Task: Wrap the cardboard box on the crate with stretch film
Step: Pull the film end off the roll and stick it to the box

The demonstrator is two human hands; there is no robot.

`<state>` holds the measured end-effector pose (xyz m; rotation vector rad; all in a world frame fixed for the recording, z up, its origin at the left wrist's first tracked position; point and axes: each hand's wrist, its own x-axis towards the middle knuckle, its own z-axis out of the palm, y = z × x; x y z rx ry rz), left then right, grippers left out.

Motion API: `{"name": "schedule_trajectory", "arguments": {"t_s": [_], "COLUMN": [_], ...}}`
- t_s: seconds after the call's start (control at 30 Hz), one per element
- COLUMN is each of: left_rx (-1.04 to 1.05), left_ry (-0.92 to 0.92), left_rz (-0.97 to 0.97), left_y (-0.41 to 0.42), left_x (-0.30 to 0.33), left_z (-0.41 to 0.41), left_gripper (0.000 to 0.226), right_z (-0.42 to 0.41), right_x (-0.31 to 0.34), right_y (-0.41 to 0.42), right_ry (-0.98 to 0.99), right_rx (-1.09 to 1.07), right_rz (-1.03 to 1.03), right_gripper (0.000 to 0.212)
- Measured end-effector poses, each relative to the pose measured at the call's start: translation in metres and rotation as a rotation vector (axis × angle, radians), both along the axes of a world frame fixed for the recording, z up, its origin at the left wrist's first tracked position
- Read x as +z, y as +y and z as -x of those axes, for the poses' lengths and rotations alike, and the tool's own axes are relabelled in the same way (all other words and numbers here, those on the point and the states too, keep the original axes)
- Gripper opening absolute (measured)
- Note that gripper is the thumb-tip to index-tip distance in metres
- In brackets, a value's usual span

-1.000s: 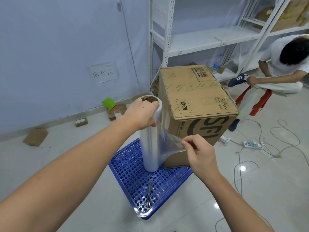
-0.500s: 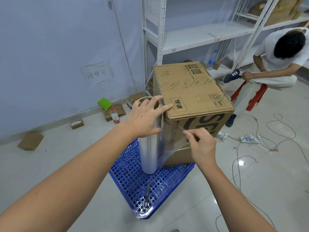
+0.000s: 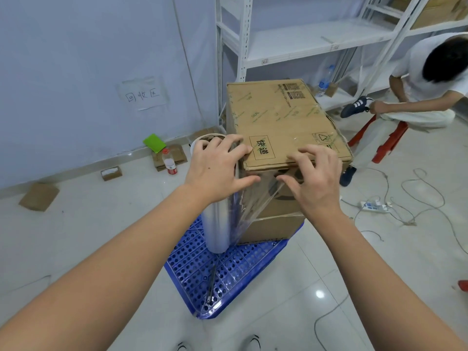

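Note:
A brown cardboard box point(image 3: 283, 122) stands on a blue perforated crate point(image 3: 228, 272). A roll of clear stretch film point(image 3: 216, 231) stands upright on the crate against the box's near left corner. My left hand point(image 3: 217, 171) lies over the top of the roll, fingers spread and reaching onto the box's top edge. My right hand point(image 3: 314, 178) presses the loose film end point(image 3: 255, 201) against the box's front face near the upper edge, fingers apart. The film stretches from the roll across the corner.
A dark slim tool point(image 3: 211, 285) lies on the crate's near part. White shelving point(image 3: 304, 39) stands behind the box. A seated person point(image 3: 425, 97) is at the right on a red stool. Cables and a power strip point(image 3: 374, 206) lie on the floor; cardboard scraps and a bottle point(image 3: 169, 160) at the left wall.
My right hand rose from pinching the film low on the box to pressing it flat near the top edge. My left hand's fingers opened and spread over the roll's top.

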<state>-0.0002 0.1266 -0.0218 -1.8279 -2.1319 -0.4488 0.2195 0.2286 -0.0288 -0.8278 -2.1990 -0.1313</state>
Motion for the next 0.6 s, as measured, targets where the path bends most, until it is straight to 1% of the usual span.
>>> {"name": "schedule_trajectory", "arguments": {"t_s": [0.07, 0.13, 0.17, 0.23, 0.27, 0.33, 0.4, 0.53, 0.6], "left_rx": [-0.001, -0.005, -0.005, -0.009, -0.022, -0.077, -0.107, 0.037, 0.007], "left_ry": [0.011, 0.011, 0.007, -0.013, -0.027, -0.07, -0.166, -0.245, -0.311], "left_rz": [-0.021, -0.045, -0.047, -0.048, -0.058, -0.09, -0.111, -0.13, -0.173], "left_y": [0.0, 0.0, 0.0, 0.0, 0.0, -0.001, -0.006, -0.022, -0.028], "left_x": [-0.001, -0.002, -0.003, -0.004, -0.005, -0.004, -0.002, -0.009, -0.012], "left_z": [-0.001, -0.001, -0.001, -0.001, 0.0, 0.002, 0.004, 0.003, -0.001], "left_gripper": [0.073, 0.072, 0.071, 0.07, 0.07, 0.069, 0.067, 0.071, 0.064], "right_z": [0.002, 0.013, 0.02, 0.032, 0.035, 0.038, 0.04, 0.052, 0.062], "right_x": [0.012, 0.024, 0.028, 0.031, 0.032, 0.037, 0.045, 0.055, 0.054], "right_y": [0.006, 0.009, 0.01, 0.014, 0.018, 0.023, 0.026, 0.029, 0.028], "right_ry": [-0.137, -0.354, -0.475, -0.664, -0.712, -0.743, -0.755, -0.815, -0.827], "right_rx": [0.118, 0.21, 0.221, 0.236, 0.257, 0.303, 0.34, 0.463, 0.553], "right_rz": [-0.037, -0.025, -0.007, 0.027, 0.04, 0.045, 0.031, -0.11, -0.086], "right_gripper": [0.066, 0.086, 0.094, 0.101, 0.101, 0.1, 0.1, 0.12, 0.123]}}
